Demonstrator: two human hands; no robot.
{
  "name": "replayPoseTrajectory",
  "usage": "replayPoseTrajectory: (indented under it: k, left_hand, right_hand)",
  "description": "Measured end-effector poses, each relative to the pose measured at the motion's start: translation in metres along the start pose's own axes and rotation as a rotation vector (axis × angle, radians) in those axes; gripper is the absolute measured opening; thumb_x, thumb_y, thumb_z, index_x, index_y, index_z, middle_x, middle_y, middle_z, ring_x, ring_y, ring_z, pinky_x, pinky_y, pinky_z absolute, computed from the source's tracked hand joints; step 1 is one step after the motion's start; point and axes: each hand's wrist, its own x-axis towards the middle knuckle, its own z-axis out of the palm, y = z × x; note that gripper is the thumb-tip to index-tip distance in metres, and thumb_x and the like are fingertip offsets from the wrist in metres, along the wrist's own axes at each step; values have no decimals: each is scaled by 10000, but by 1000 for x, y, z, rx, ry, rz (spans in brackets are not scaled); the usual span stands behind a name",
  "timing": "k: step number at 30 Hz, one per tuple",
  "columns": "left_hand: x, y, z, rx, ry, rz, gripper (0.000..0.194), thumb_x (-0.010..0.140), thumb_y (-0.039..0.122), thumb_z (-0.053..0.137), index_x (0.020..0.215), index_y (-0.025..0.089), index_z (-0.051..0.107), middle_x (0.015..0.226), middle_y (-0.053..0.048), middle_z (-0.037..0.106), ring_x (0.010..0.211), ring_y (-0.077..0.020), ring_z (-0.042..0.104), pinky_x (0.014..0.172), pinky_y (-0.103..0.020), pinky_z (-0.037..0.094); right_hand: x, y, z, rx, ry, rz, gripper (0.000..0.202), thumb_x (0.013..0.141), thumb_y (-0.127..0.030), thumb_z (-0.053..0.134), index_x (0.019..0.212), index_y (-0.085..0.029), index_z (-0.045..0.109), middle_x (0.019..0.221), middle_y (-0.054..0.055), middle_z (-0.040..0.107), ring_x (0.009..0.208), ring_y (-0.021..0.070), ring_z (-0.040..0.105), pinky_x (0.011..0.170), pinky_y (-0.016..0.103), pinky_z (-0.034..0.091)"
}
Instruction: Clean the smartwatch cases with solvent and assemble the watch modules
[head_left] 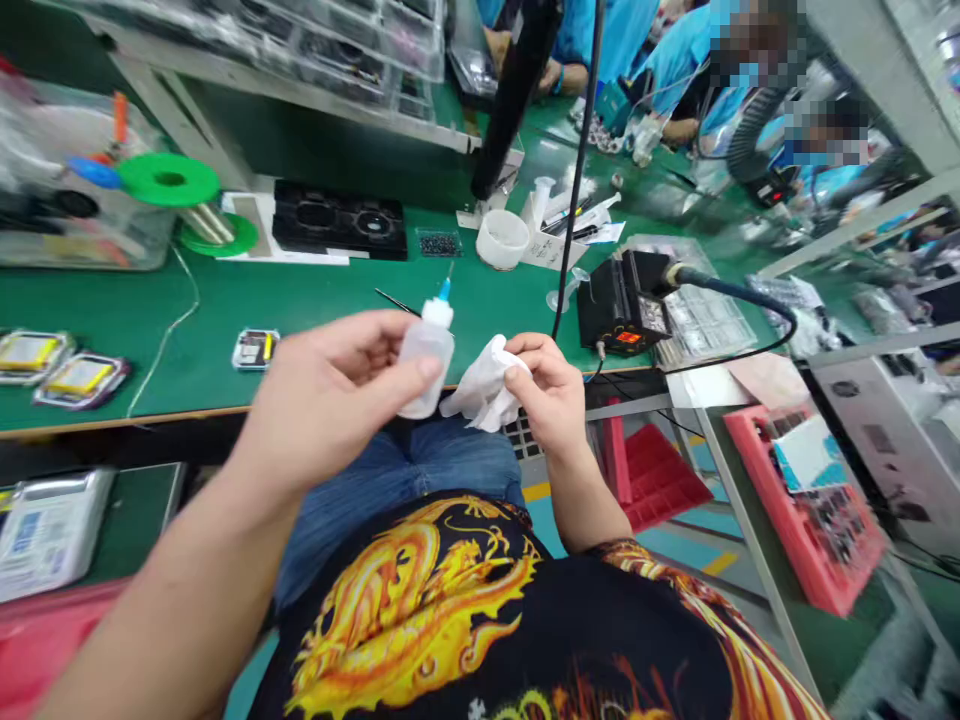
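My left hand point(330, 390) is closed round a small translucent squeeze bottle point(426, 360) with a blue needle tip pointing up. In my right hand point(551, 390) a crumpled white tissue point(484, 385) is pinched between thumb and fingers. The bottle and the tissue are close together but apart, in front of the bench edge, above my lap. Behind my left hand lies a thin dark tool point(396, 300), partly hidden. Left of that hand, a small device with a yellow part point(256, 349) lies on the green mat point(315, 290).
A green solder spool point(169, 180) stands at the left, near two more yellow-topped devices point(79, 378). A white round tub point(502, 240) and a black soldering station point(624, 310) stand at the back right. A black cable point(581, 150) hangs down. Co-workers in blue sit across the bench.
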Motion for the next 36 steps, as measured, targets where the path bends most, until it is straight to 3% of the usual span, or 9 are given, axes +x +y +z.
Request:
replayPoseTrajectory:
  k: [2,4,6,9,13,17,23,28,36]
  left_hand:
    - [-12,-12,6,-43,-59,-52,420,828,435,917,1157,195,813,968,-63,817,783,-185,741,670,-253,606]
    - [-22,-24,9,-87,-97,-92,426,833,437,911,1163,187,812,973,-74,819,800,-199,751,677,-266,614]
    - [-30,-36,10,-138,-115,-122,424,834,422,911,1167,181,811,978,-80,819,822,-207,755,694,-272,620]
    - [-40,-49,6,-176,-87,-149,415,848,397,904,1189,180,808,995,-85,817,852,-208,756,724,-277,625]
    - [-55,-58,-5,-208,-64,-207,394,885,389,879,1212,184,804,971,-84,811,804,-188,744,678,-254,609]
    - [-69,-61,-10,-236,-60,-228,347,906,359,864,1204,192,804,963,-74,806,791,-172,737,677,-239,605]
    - [-78,-66,-9,-277,-48,-201,374,915,344,851,1255,202,790,1063,-95,812,840,-192,749,737,-273,622]
    - [-77,-68,-9,-297,21,-167,369,926,363,834,1256,203,789,1082,-93,811,805,-185,731,808,-316,622]
    - [-78,-78,-11,-290,46,-188,390,929,370,830,1277,201,776,1032,-91,808,875,-220,751,765,-310,611]
  right_hand:
    - [2,1,10,13,-22,-33,268,931,-417,814,754,-236,726,1388,79,698,1324,280,634,1109,472,516]
    - [3,3,19,78,-53,-27,383,913,-494,816,691,-222,664,1476,75,670,1384,311,610,1135,502,509]
    - [2,6,26,194,-98,27,450,906,-534,812,664,-217,603,1384,91,727,1298,313,670,1096,513,536]
    - [0,12,36,464,-131,133,380,923,-480,810,734,-225,600,1017,70,777,927,239,745,828,413,597]
    - [-4,18,45,612,-95,298,361,863,-490,876,822,-228,630,837,3,693,602,125,583,578,284,463]
    - [-7,20,54,606,-75,468,442,743,-527,960,836,-221,654,779,-12,666,610,112,542,590,272,453]
    - [-17,19,69,562,-30,643,432,691,-517,988,817,-193,730,719,-12,678,603,100,555,563,237,454]
    - [-26,14,77,552,-79,646,405,697,-531,979,751,-197,757,816,20,726,656,117,604,579,255,509]
    - [-30,13,83,560,-86,630,368,694,-514,985,761,-211,787,819,13,720,682,113,611,617,257,523]
